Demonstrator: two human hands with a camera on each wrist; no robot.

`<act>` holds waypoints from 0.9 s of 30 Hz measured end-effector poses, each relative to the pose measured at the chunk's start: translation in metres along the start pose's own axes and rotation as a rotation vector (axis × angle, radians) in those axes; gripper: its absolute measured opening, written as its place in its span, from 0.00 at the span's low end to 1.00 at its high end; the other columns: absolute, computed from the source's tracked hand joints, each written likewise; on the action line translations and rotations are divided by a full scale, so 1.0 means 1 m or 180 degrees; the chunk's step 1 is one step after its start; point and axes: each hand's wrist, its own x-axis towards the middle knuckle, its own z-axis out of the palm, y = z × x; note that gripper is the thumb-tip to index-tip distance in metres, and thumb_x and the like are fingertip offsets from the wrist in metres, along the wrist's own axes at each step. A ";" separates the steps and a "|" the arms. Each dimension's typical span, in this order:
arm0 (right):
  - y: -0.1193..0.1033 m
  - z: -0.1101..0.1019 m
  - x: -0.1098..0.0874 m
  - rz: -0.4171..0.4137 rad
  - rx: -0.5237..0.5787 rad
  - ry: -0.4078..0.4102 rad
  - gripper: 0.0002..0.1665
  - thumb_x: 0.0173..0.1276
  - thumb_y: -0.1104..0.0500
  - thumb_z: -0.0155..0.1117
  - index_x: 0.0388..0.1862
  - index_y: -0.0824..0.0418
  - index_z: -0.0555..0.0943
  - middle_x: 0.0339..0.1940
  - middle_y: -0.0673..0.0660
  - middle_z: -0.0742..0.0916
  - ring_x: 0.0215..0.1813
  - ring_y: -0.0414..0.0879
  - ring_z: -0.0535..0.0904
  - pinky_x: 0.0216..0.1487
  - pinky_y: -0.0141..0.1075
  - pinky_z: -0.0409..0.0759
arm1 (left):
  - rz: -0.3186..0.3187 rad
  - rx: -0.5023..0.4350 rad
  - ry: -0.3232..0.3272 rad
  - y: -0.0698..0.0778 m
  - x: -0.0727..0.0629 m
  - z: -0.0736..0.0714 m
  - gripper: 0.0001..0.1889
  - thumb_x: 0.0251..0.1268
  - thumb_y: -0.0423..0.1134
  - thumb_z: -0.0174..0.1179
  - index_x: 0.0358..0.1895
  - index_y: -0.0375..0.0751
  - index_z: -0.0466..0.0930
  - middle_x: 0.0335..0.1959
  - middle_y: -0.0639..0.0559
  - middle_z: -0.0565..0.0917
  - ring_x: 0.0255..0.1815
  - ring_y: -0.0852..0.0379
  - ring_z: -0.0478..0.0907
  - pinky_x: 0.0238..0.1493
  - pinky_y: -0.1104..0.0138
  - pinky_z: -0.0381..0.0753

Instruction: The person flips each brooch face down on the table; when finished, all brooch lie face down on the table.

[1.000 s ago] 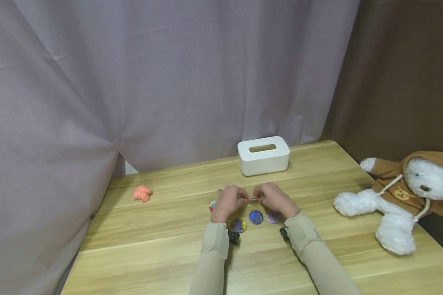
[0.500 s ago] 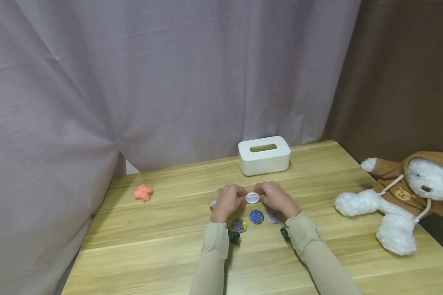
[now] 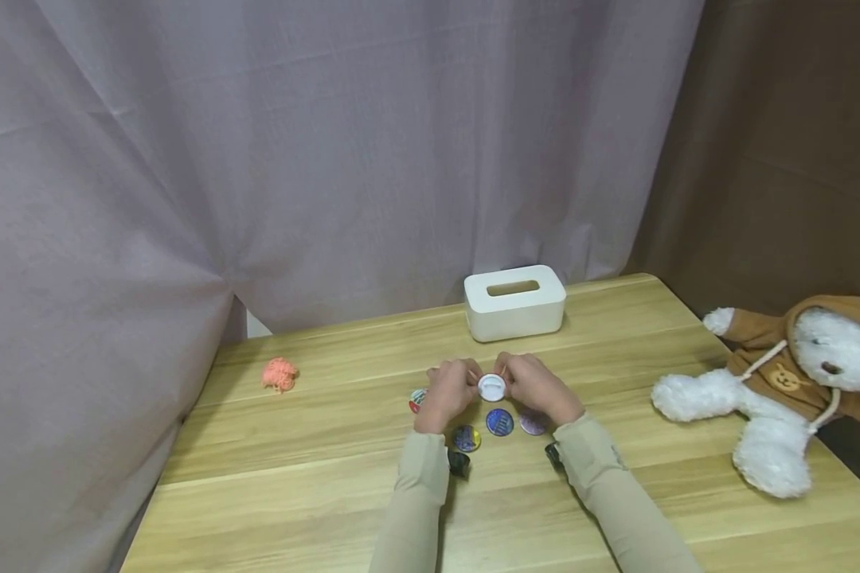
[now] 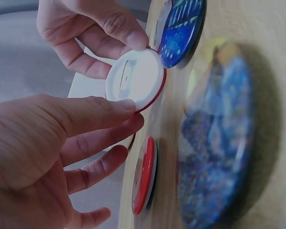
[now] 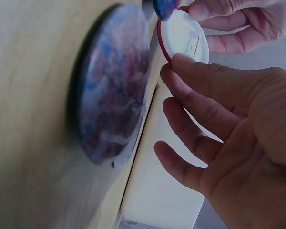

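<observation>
We've got our left hand and right hand pinching opposite sides of a white-backed pin badge over the table. Rim-only grip seems best, off the clasp. Blue badge sits just nearer us, tissue box by the far edge; roomiest side's left.

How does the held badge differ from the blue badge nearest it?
The held badge shows its white back and pin; the blue badge shows its patterned front. The left hand and right hand pinch the held badge; the blue badge lies on the table. Both are round.
</observation>
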 end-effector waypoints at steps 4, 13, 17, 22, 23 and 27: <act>0.000 0.002 0.000 0.0043 -0.0071 -0.0017 0.16 0.48 0.76 0.70 0.34 0.63 0.80 0.20 0.49 0.78 0.26 0.42 0.71 0.31 0.38 0.72 | -0.0025 0.0043 -0.0032 0.001 0.000 0.003 0.08 0.53 0.34 0.75 0.36 0.46 0.87 0.24 0.61 0.86 0.36 0.55 0.81 0.48 0.51 0.67; -0.002 0.002 0.001 0.0250 -0.0426 -0.0201 0.13 0.54 0.67 0.77 0.38 0.62 0.84 0.30 0.52 0.80 0.39 0.52 0.71 0.43 0.51 0.70 | -0.0090 0.0222 -0.0139 0.003 0.000 0.004 0.11 0.51 0.36 0.76 0.39 0.45 0.88 0.32 0.54 0.85 0.43 0.47 0.75 0.47 0.50 0.67; -0.003 0.001 0.000 0.0298 -0.0517 -0.0277 0.14 0.55 0.65 0.77 0.40 0.62 0.85 0.35 0.55 0.81 0.42 0.54 0.71 0.45 0.52 0.71 | -0.0117 0.0283 -0.0189 0.005 -0.001 0.005 0.12 0.53 0.36 0.76 0.42 0.45 0.89 0.40 0.50 0.84 0.48 0.44 0.74 0.47 0.49 0.68; -0.004 0.002 -0.001 0.0295 -0.0645 -0.0339 0.13 0.56 0.65 0.76 0.41 0.61 0.86 0.39 0.57 0.82 0.44 0.55 0.72 0.46 0.55 0.72 | -0.0172 0.0302 -0.0268 0.006 -0.002 0.006 0.14 0.56 0.38 0.75 0.47 0.43 0.89 0.47 0.46 0.82 0.52 0.43 0.71 0.49 0.50 0.68; -0.004 0.002 -0.001 0.0278 -0.0668 -0.0348 0.12 0.56 0.66 0.76 0.41 0.62 0.86 0.39 0.58 0.82 0.44 0.56 0.72 0.46 0.55 0.73 | -0.0176 0.0303 -0.0282 0.006 -0.003 0.007 0.14 0.56 0.38 0.74 0.47 0.43 0.89 0.48 0.46 0.82 0.52 0.44 0.71 0.49 0.51 0.68; -0.005 0.002 -0.002 0.0260 -0.0688 -0.0391 0.11 0.56 0.68 0.74 0.39 0.63 0.87 0.39 0.58 0.82 0.45 0.57 0.72 0.44 0.55 0.74 | -0.0177 0.0315 -0.0339 0.005 -0.003 0.008 0.13 0.58 0.38 0.73 0.47 0.43 0.89 0.48 0.47 0.81 0.51 0.45 0.70 0.48 0.51 0.67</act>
